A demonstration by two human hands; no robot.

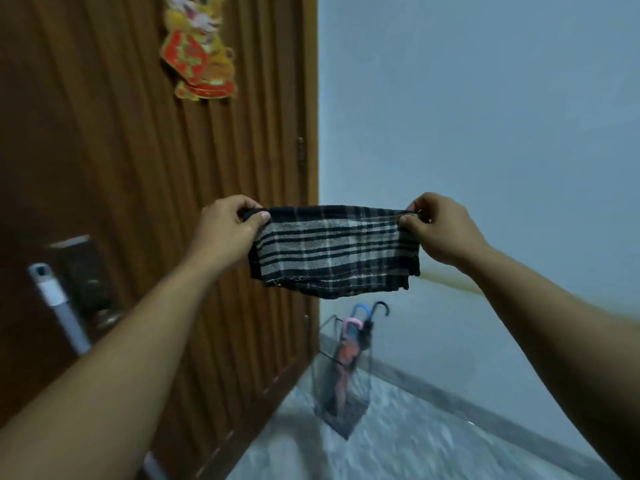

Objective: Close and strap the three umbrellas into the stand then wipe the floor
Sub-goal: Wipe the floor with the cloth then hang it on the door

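Both hands up at chest height, arms stretched fwd. Left hand [228, 223] pinches the top left corner of a plaid cloth [332, 251], thumb on the front, fingers curled behind. Right hand [440, 226] pinches the top right corner the same way. Cloth is pulled taut btwn them along its top edge, rest hangs down free, dark w/ light checks, bottom hem a bit frayed.

Below and beyond the cloth, a see-through stand [341, 386] sits on the floor [415, 445] in the far corner, just beside the wooden door [138, 168] and near the pale wall [485, 133]. Umbrellas [353, 341] stand upright inside it, closed, hooked handles sticking out the top: one pink, one blue, one dark. Straps too blurry to tell.

Door fills the left side; a red-and-gold decoration [199, 50] is stuck high on it, lock w/ a silver lever handle [59, 303] at near left.
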